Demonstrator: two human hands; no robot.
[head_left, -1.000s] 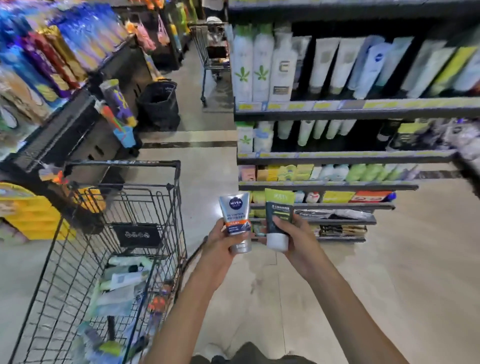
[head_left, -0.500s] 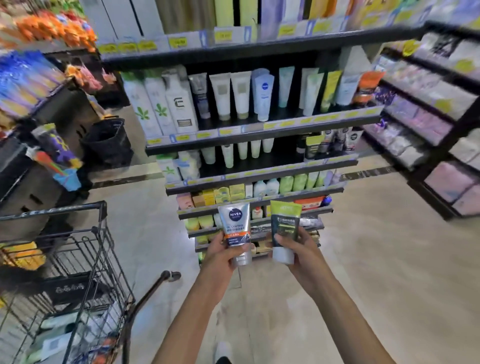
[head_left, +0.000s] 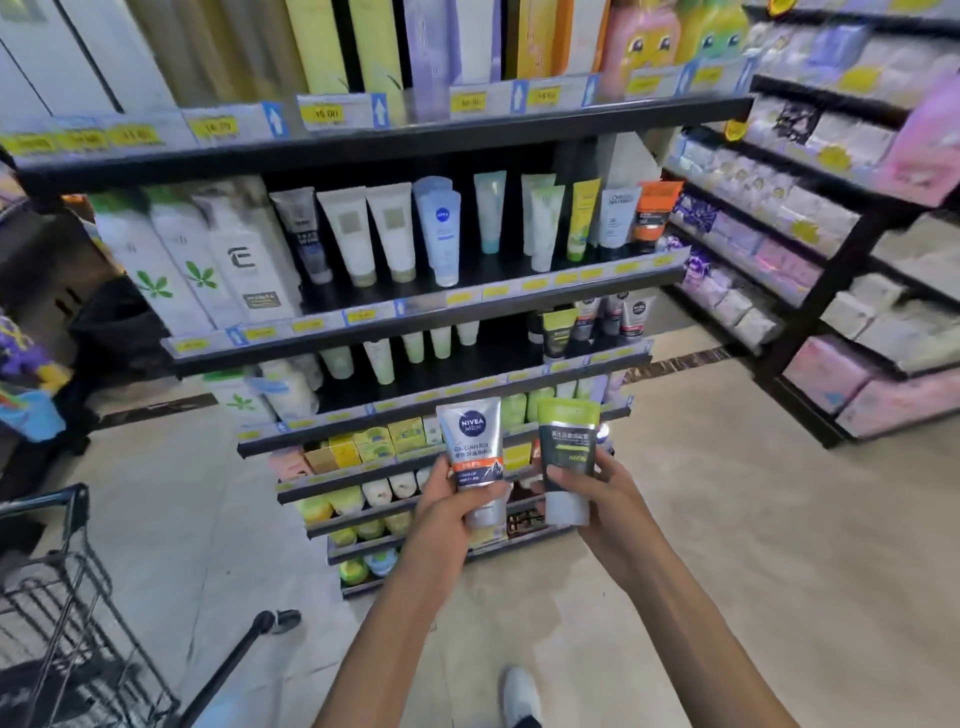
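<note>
Two face-wash tubes are held up side by side in front of the shelf unit (head_left: 410, 306), level with its lower shelves and clear of their front edges. The silver tube (head_left: 471, 447) is gripped near its cap end by the left hand (head_left: 444, 504), with the thumb curled across the front. The green-and-black tube (head_left: 566, 452) is clasped low down by the right hand (head_left: 609, 499), with fingers wrapped round its sides. Both are kept cap down and roughly upright, close together but apparently not touching.

As each tube is grasped only at its lower part, a slip is to be feared if either grip is loosened while the labels are compared; the tube would probably land on the floor. If one is put back, the tubes standing on their caps along a shelf's front edge could be toppled by a careless nudge. The trolley (head_left: 57, 587) is left unheld and could be bumped.

The fingers behind the tubes are hidden, and the caps are partly covered. The small print on both labels and the price tags cannot be read. The trolley is cut off at the lower left corner of the view, and its contents cannot be made out.
</note>
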